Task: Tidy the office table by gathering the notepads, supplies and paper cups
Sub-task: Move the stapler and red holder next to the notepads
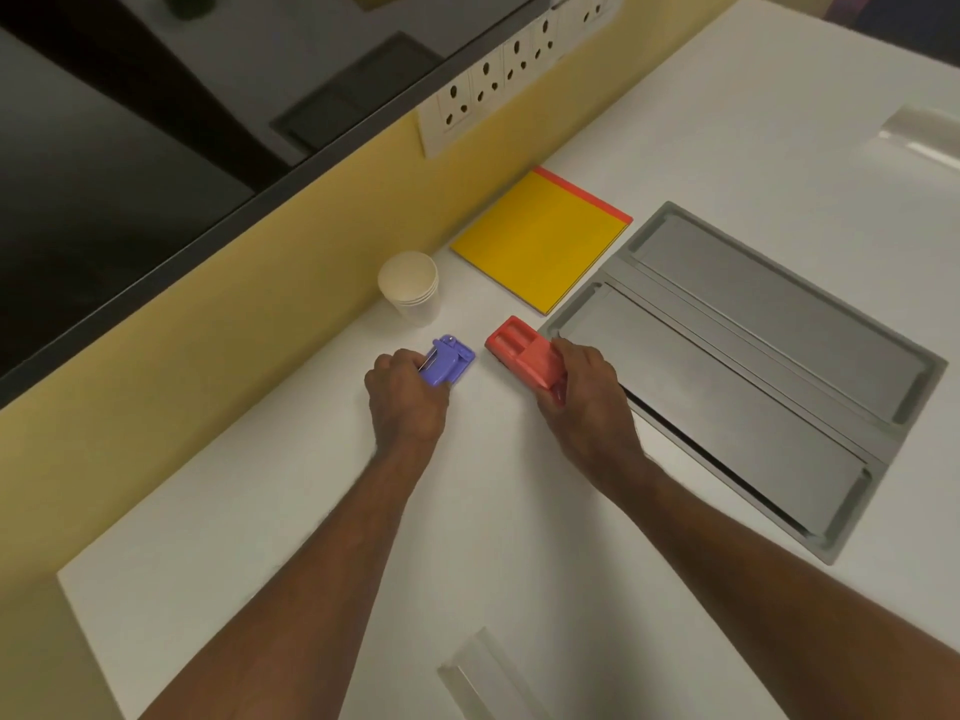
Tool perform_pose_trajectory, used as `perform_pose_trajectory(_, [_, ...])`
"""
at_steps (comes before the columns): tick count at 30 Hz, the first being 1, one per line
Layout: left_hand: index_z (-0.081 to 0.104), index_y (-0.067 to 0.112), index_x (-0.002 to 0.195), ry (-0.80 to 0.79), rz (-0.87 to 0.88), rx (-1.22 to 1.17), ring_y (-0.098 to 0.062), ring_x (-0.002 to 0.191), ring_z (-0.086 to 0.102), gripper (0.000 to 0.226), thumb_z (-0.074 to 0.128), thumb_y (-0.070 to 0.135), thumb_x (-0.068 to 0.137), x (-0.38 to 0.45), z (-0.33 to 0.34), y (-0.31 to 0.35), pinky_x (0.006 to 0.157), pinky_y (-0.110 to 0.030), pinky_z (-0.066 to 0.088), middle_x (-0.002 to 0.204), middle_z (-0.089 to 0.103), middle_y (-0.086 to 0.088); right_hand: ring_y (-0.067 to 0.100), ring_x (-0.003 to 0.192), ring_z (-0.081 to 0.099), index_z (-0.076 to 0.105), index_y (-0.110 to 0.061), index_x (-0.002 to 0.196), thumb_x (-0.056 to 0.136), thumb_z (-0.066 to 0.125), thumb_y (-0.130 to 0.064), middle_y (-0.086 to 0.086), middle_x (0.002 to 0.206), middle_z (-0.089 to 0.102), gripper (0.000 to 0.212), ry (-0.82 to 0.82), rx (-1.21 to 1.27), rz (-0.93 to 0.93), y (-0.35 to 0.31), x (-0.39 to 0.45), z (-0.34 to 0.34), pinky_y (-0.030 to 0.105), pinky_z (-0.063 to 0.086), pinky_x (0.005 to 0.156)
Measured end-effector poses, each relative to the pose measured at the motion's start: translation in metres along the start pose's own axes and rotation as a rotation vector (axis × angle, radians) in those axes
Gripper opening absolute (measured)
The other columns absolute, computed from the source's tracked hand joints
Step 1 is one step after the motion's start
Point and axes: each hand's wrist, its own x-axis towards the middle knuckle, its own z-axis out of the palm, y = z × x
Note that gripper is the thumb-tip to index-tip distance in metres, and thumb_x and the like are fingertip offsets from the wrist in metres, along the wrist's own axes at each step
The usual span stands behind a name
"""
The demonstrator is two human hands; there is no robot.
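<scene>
The left hand is closed around the purple stapler, just below the stacked paper cups. The right hand clasps the red stapler, right of the cups. Both staplers appear rigid, light and smooth: grip the rear body. The cups look crushable: hold the sidewall lightly.

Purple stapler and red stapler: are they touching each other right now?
Apart. The head view shows bare white table between the purple stapler and the red stapler, each held by a different hand.
</scene>
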Motion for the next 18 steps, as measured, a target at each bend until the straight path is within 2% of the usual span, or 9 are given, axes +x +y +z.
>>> perform_pose_trajectory(8, [0.065, 0.012, 0.112, 0.001, 0.023, -0.005, -0.029, 0.110, 0.048, 0.029, 0.073, 0.022, 0.086, 0.002, -0.001, -0.004, 0.089, -0.038, 0.045, 0.112, 0.058, -0.009, 0.021, 0.114, 0.056, 0.048, -0.021, 0.138, 0.089, 0.075, -0.039, 0.003, 0.130, 0.058, 0.058, 0.017, 0.069, 0.012, -0.024, 0.039, 0.017, 0.040, 0.056, 0.092])
perform_pose_trajectory(18, [0.063, 0.014, 0.117, 0.046, 0.077, -0.001, -0.026, 0.109, 0.046, 0.032, 0.072, 0.017, 0.087, -0.003, 0.005, -0.008, 0.086, -0.032, 0.041, 0.112, 0.057, -0.004, 0.027, 0.118, 0.053, 0.050, -0.017, 0.139, 0.091, 0.072, -0.039, 0.007, 0.135, 0.057, 0.057, 0.016, -0.019, -0.064, -0.042, 0.084, 0.033, 0.038, 0.050, 0.093])
